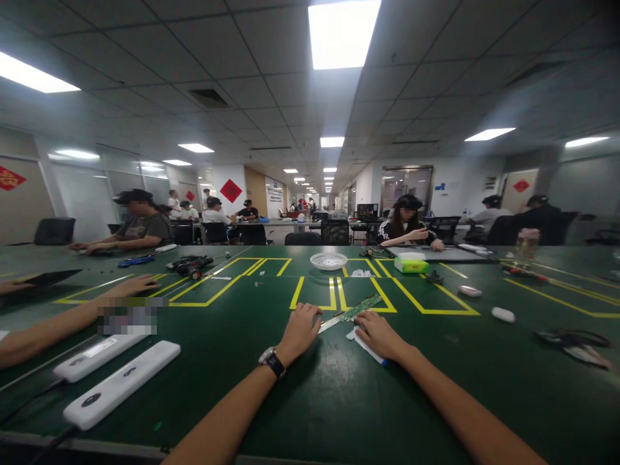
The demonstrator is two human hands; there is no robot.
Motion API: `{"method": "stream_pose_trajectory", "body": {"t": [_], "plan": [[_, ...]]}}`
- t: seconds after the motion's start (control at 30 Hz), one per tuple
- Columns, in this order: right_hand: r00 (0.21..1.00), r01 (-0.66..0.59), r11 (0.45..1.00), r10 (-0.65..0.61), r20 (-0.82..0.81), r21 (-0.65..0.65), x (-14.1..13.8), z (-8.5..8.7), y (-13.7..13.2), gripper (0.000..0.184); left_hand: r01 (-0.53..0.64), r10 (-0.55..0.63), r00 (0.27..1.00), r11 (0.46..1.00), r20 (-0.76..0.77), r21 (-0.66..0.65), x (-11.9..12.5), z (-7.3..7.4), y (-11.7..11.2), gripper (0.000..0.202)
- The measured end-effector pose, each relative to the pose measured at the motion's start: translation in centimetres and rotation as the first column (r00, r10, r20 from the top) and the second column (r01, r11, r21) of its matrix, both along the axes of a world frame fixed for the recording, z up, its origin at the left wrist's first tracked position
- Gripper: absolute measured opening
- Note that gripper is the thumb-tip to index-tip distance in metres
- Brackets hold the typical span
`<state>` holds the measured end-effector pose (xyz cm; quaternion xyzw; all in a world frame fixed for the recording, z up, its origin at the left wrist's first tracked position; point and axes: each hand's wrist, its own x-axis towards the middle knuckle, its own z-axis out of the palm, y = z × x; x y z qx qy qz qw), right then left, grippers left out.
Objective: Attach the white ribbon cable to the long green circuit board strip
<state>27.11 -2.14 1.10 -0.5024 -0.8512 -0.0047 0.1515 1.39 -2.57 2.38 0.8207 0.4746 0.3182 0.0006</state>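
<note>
My left hand (299, 330) rests on the green table (310, 387) with its fingers curled down, touching the near end of a long narrow green circuit board (356, 309). A dark watch sits on that wrist. My right hand (378, 332) lies beside it, fingers bent over a thin white tool with a blue tip (371, 351) that pokes out under the palm. The board lies slanted between the two hands, inside a yellow-taped rectangle.
A clear round dish (328, 261) and a green-and-white box (411, 264) stand farther back. Two white power strips (121, 383) lie at the near left, by another person's forearm (72, 320). Small white parts (503, 314), scissors (574, 340) at right. Several people sit across the table.
</note>
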Motion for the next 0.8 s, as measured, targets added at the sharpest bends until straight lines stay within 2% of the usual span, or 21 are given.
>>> {"method": "stream_pose_trajectory", "body": {"t": [0.13,0.23,0.37,0.5,0.6,0.73,0.8], "plan": [[0.998,-0.065,0.998,0.065,-0.016,-0.017,-0.7,0.3,-0.4,0.042,0.03,-0.031,0.999,0.999,-0.044,-0.038,0.0,-0.6,0.1,0.029],[0.999,-0.031,0.999,0.031,-0.018,-0.022,-0.1,0.6,-0.2,0.042,0.128,-0.134,0.985,0.989,-0.105,-0.068,-0.1,-1.0,-0.1,0.033],[0.999,0.019,0.999,-0.02,-0.038,-0.034,1.1,0.7,0.2,0.038,0.211,-0.227,0.956,0.972,-0.186,-0.099,-0.1,-0.7,-0.5,0.026],[0.997,0.071,0.997,-0.072,-0.041,-0.033,1.4,0.4,0.4,0.035,0.17,-0.195,0.959,0.976,-0.205,-0.134,0.2,-0.1,-0.9,0.037],[0.995,0.088,0.996,-0.088,-0.038,-0.01,1.1,0.2,0.4,0.036,0.116,-0.141,0.974,0.983,-0.18,-0.142,0.5,0.0,-1.1,0.038],[0.976,0.215,0.976,-0.214,-0.022,0.041,0.4,0.0,0.4,0.041,0.065,-0.069,0.994,0.997,-0.082,-0.046,0.9,-0.2,-1.0,0.03],[0.963,0.268,0.963,-0.268,-0.009,0.03,-0.1,-0.2,0.3,0.043,0.04,-0.041,0.995,0.999,-0.088,-0.018,1.3,-0.5,-0.9,0.035]]}}
